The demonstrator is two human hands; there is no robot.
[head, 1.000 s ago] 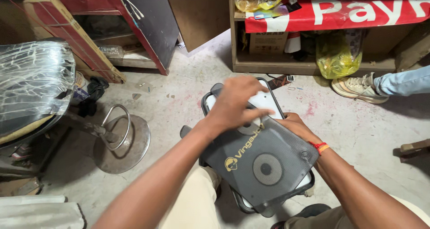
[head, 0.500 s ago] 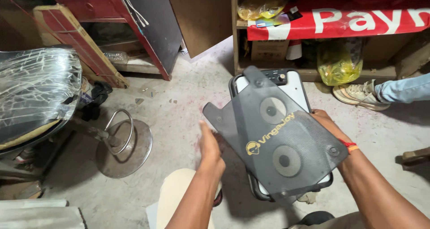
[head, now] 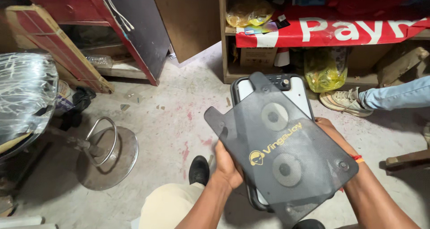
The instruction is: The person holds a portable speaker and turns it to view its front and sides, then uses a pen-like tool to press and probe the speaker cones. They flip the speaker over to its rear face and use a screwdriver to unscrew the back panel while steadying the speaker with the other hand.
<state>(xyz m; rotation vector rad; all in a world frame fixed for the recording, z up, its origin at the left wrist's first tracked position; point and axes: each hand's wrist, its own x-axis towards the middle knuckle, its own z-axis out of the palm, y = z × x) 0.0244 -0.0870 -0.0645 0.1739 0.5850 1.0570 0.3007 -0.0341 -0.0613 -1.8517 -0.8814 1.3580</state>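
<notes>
I hold a dark grey mesh speaker grille panel with two round patches and a yellow logo, lifted and tilted over a black speaker cabinet with a white front. My left hand grips the panel's lower left edge. My right hand, with a red thread on the wrist, holds the right edge and is mostly hidden behind the panel. The cabinet's top with small knobs shows above the grille.
A wooden shelf with a red banner, yellow bags and a cardboard box stands behind. Another person's leg in jeans and a worn shoe is at right. A plastic-wrapped chair and its round metal base stand left. My black shoe rests on the concrete floor.
The grille panel has come off the speaker front and been lifted and turned. My left hand moved from the top of the panel to its lower left edge.
</notes>
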